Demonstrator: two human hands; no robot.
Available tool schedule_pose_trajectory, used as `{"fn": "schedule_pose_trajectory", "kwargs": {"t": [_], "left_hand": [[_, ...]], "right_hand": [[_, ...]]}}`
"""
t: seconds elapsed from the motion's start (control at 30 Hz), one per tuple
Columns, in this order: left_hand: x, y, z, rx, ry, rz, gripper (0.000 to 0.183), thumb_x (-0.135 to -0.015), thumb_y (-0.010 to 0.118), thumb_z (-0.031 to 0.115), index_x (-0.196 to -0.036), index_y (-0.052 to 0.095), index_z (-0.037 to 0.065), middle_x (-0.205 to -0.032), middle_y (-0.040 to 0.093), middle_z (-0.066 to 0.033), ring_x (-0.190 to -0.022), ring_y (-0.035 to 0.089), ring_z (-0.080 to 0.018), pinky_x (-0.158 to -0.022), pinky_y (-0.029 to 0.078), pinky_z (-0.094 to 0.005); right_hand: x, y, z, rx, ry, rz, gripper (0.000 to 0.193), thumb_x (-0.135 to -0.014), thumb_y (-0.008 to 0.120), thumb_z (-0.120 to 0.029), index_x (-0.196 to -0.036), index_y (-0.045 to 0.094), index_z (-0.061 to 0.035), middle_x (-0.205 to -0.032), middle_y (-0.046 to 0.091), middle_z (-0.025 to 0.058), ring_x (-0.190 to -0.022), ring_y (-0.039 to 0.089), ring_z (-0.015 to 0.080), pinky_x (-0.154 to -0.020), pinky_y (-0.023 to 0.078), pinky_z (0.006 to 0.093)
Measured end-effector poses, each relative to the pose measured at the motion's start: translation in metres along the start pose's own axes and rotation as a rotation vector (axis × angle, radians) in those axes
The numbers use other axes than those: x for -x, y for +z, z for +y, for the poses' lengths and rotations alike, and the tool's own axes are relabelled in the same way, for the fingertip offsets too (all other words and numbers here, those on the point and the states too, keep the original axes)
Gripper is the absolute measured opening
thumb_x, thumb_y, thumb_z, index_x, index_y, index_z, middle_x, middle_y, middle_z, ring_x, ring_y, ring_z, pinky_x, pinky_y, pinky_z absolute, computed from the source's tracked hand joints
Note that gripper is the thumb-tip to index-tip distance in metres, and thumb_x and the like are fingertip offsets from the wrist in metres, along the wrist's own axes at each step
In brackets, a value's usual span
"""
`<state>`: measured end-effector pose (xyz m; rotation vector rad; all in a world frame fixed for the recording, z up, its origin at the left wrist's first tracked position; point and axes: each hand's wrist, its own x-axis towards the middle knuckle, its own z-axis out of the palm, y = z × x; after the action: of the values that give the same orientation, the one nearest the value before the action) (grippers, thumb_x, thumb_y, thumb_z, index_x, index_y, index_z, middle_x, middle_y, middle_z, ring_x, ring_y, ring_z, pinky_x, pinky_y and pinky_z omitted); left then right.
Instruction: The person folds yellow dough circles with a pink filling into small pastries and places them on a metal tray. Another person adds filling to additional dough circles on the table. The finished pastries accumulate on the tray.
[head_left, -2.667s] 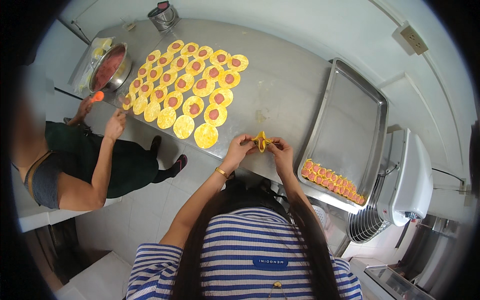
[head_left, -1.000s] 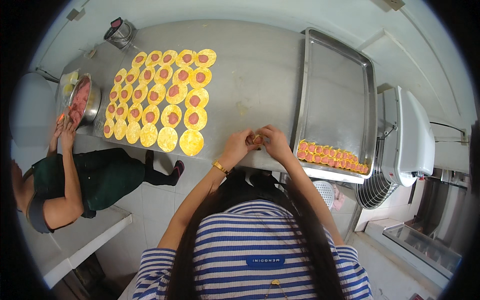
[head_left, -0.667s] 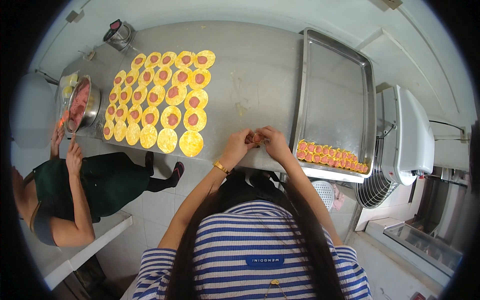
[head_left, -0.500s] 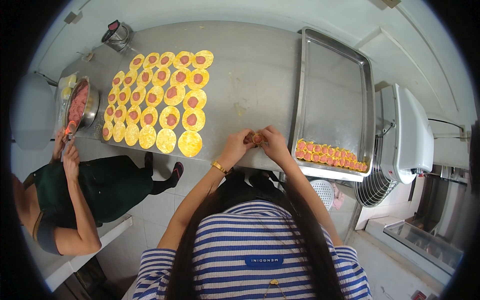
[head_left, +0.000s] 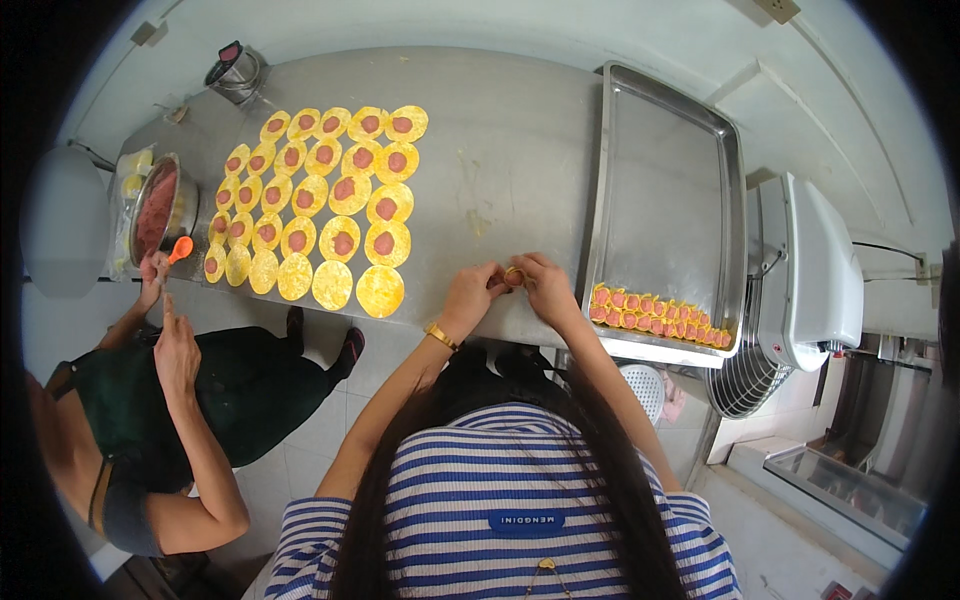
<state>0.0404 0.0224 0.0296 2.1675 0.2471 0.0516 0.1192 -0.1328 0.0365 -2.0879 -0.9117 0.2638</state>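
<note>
Between my two hands, above the near edge of the steel table (head_left: 520, 140), is a small dumpling (head_left: 514, 277), a yellow wrapper around pink meat filling. My left hand (head_left: 476, 296) pinches its left side, and my right hand (head_left: 547, 288) closes on its right side. Left of my hands lie rows of round yellow wrappers (head_left: 381, 291), most with a lump of pink filling (head_left: 384, 243); several in the nearest row are bare. To my right, a steel tray (head_left: 597, 200) has two rows of finished dumplings (head_left: 658, 313) along its near end.
A co-worker (head_left: 180, 360) at the left holds an orange spoon (head_left: 181, 249) beside a steel bowl (head_left: 186, 195) of pink filling. A metal cup (head_left: 234, 76) stands at the far left corner. Right of the tray is a white machine (head_left: 815, 270) with a wire guard.
My hands stay nearly in place, working the dumpling's wrapper. The co-worker's spoon has come out of the bowl toward the wrappers, and that person's arms have moved right and nearer.
</note>
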Motion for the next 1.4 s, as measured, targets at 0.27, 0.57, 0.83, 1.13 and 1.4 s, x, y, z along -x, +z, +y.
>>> {"fn": "schedule_pose_trajectory", "kwargs": {"t": [0.27, 0.57, 0.83, 1.13, 1.4], "left_hand": [[0.012, -0.009, -0.015, 0.051, 0.008, 0.081, 0.024, -0.073, 0.074, 0.012, -0.091, 0.062, 0.001, -0.08, 0.064, -0.0145, -0.075, 0.062, -0.0295, -0.067, 0.049, -0.0377], [0.028, -0.008, -0.021, 0.056, -0.061, 0.084, 0.019, -0.074, 0.071, 0.001, -0.091, 0.063, 0.001, -0.075, 0.063, -0.0088, -0.065, 0.061, -0.0152, -0.059, 0.049, -0.0271], [0.03, 0.007, -0.001, 0.088, -0.159, 0.057, 0.015, -0.076, 0.071, 0.001, -0.088, 0.063, 0.0, -0.07, 0.061, -0.0048, -0.06, 0.057, -0.0102, -0.056, 0.047, -0.0245], [0.031, 0.026, 0.02, -0.014, -0.184, 0.059, 0.019, -0.075, 0.077, 0.01, -0.084, 0.063, 0.001, -0.065, 0.057, 0.0011, -0.057, 0.05, -0.0041, -0.052, 0.041, -0.0209], [0.033, 0.03, 0.021, -0.057, -0.2, 0.101, 0.022, -0.073, 0.078, 0.01, -0.084, 0.062, 0.001, -0.063, 0.056, -0.0004, -0.055, 0.049, -0.0065, -0.052, 0.042, -0.0227]], "right_hand": [[-0.002, 0.005, -0.012, 0.281, -0.044, -0.166, 0.034, -0.072, 0.059, 0.002, -0.105, 0.063, -0.0074, -0.109, 0.057, 0.012, -0.091, 0.057, 0.0336, -0.081, 0.048, 0.0427], [0.065, -0.188, 0.061, 0.071, 0.212, 0.386, 0.032, -0.068, 0.07, 0.003, -0.099, 0.069, -0.0058, -0.099, 0.066, 0.0117, -0.086, 0.066, 0.0274, -0.073, 0.055, 0.0334], [0.16, -0.281, 0.158, 0.38, 0.528, 0.333, 0.032, -0.062, 0.071, 0.0, -0.094, 0.07, -0.005, -0.082, 0.063, 0.0113, -0.073, 0.064, 0.028, -0.068, 0.051, 0.0355], [0.183, -0.278, 0.172, 0.371, 0.455, 0.177, 0.024, -0.063, 0.066, 0.0, -0.086, 0.07, -0.0059, -0.082, 0.062, 0.0142, -0.076, 0.063, 0.0327, -0.07, 0.051, 0.0397], [0.182, -0.289, 0.172, 0.343, 0.297, 0.004, 0.021, -0.065, 0.066, -0.001, -0.085, 0.071, -0.0051, -0.087, 0.065, 0.0149, -0.081, 0.064, 0.0337, -0.074, 0.051, 0.0398]]}}
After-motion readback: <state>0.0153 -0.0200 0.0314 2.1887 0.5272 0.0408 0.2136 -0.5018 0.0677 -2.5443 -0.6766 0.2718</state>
